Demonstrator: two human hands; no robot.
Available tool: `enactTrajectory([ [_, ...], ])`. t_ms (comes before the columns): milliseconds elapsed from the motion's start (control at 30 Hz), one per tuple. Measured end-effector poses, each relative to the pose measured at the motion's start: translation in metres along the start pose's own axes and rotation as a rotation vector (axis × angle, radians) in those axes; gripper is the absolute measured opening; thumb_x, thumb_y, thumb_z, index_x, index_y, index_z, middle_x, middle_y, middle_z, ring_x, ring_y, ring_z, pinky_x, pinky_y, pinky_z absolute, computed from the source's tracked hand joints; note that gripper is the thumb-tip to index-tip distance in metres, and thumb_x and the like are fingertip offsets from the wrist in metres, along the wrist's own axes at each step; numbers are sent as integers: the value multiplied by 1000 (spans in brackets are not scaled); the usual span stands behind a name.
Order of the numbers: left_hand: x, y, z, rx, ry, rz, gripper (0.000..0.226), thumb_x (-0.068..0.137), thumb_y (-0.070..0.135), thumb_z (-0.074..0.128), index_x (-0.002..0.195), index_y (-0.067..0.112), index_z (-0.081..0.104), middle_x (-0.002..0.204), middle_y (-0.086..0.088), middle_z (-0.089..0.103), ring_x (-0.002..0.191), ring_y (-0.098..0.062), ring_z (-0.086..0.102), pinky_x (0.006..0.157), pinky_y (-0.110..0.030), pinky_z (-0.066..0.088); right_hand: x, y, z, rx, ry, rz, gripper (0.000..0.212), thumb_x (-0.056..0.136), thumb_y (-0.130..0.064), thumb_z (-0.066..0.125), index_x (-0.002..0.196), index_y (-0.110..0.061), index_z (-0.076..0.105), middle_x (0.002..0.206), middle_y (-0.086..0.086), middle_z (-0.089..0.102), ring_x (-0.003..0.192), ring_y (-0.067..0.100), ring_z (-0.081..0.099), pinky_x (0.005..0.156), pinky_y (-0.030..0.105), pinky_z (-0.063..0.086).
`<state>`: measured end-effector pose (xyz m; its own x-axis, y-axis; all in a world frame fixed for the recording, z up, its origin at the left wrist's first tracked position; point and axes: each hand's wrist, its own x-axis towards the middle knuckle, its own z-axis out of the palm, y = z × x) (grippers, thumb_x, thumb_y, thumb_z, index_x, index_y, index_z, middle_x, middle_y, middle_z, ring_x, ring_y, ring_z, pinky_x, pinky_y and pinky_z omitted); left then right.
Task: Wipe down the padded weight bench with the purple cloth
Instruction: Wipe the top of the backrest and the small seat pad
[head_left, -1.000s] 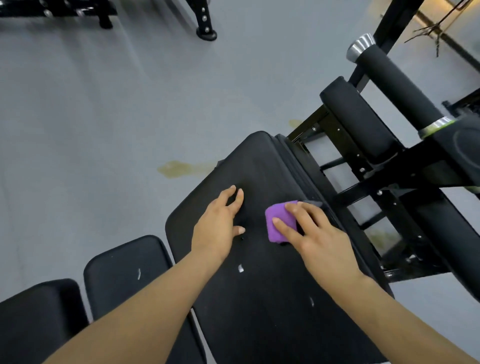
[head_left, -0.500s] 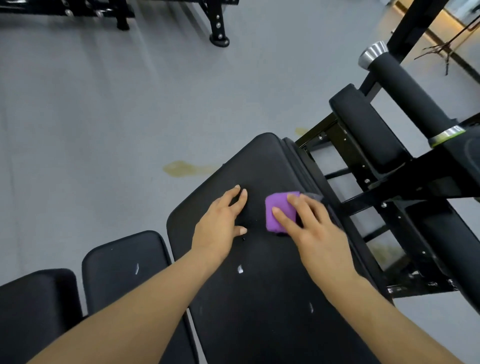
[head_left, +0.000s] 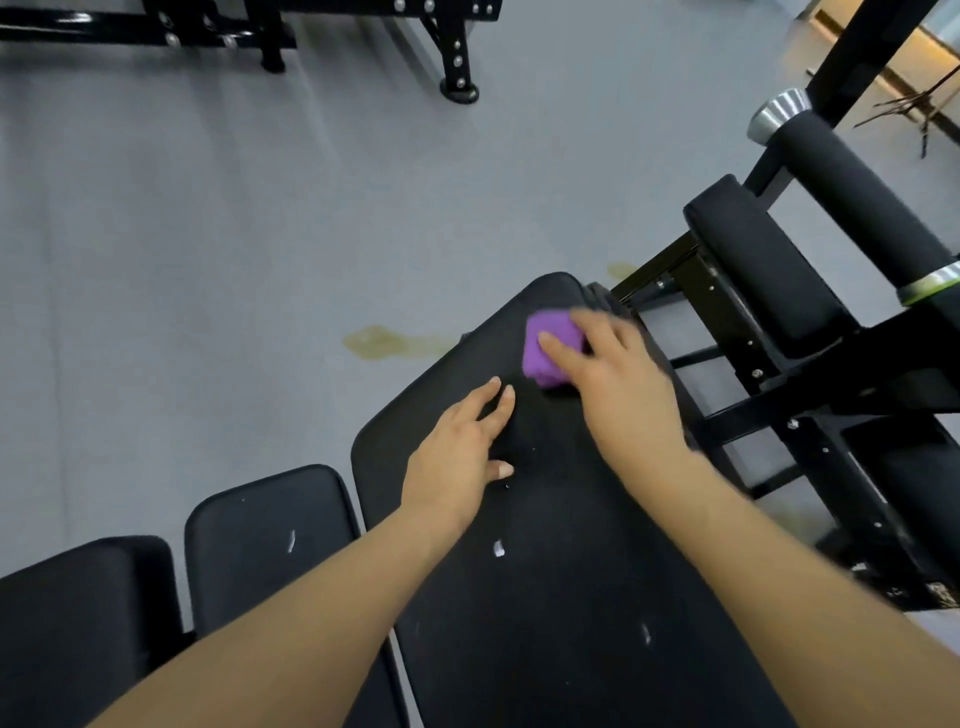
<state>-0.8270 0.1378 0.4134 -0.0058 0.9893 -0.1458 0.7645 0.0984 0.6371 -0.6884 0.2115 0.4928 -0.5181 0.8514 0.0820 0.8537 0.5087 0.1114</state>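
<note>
Cloth (head_left: 548, 353) on bench (head_left: 571, 597), apparently near its far end.

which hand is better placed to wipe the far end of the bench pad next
Right. The right hand already presses the purple cloth near the bench pad's far end; the left hand rests flat, empty, farther back.
</note>
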Motion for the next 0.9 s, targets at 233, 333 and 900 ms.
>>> enactTrajectory([
  [233, -1, 1, 0, -22, 8, 6, 80, 89, 20, 61, 148, 39, 11, 154, 24, 4, 141, -4, 15, 97, -27, 43, 10, 7, -2, -38, -36, -64, 61, 73, -3, 75, 129, -19, 57, 140, 13, 46, 131, 35, 40, 65, 44, 58],
  [333, 0, -1, 1, -16, 4, 15, 79, 89, 21, 61, 148, 39, 11, 154, 25, 3, 141, -4, 15, 96, -27, 45, 63, 0, 7, 14, -39, -23, 54, 92, -10, 56, 141, -25, 41, 152, 4, 25, 141, 28, 17, 92, 42, 47],
  [900, -32, -44, 10, -79, -75, -145, 88, 86, 28, 64, 150, 30, 3, 157, 17, -7, 145, -8, 11, 113, -24, 24, -14, 5, 16, -137, -34, -323, 66, 52, 2, 84, 115, -12, 69, 122, 20, 61, 112, 41, 59, 54, 36, 56],
])
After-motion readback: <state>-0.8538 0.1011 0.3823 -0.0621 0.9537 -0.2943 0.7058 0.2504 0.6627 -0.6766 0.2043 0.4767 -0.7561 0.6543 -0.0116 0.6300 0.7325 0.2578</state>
